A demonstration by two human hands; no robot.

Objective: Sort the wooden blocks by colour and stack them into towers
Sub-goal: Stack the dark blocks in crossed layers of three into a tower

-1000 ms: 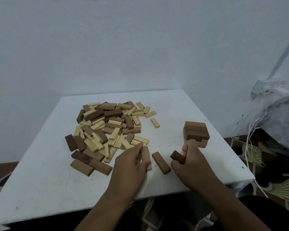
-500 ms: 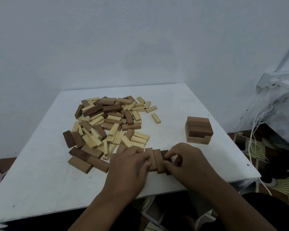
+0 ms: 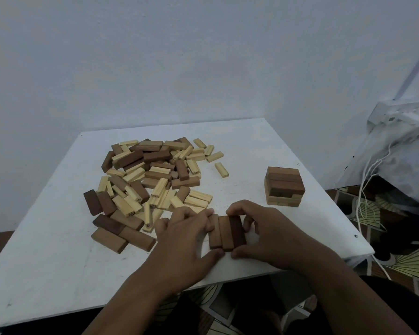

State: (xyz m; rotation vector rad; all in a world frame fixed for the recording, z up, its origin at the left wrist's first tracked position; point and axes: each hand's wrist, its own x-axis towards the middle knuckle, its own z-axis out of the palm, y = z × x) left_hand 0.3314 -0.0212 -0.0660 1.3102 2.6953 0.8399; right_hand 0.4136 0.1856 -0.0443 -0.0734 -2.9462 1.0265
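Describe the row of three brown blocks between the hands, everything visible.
The row of three brown blocks lies flat near the front edge of the white table, long sides pressed together and ends roughly level. They look like plain wood; the rightmost is darkest. The left hand holds the row's left side, fingers curled over its far end, and the right hand holds the right side. Both thumbs meet at the near ends.

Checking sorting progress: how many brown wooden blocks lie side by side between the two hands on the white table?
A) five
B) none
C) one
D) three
D: three brown wooden blocks lie flat, edges touching, framed by the left hand and the right hand.
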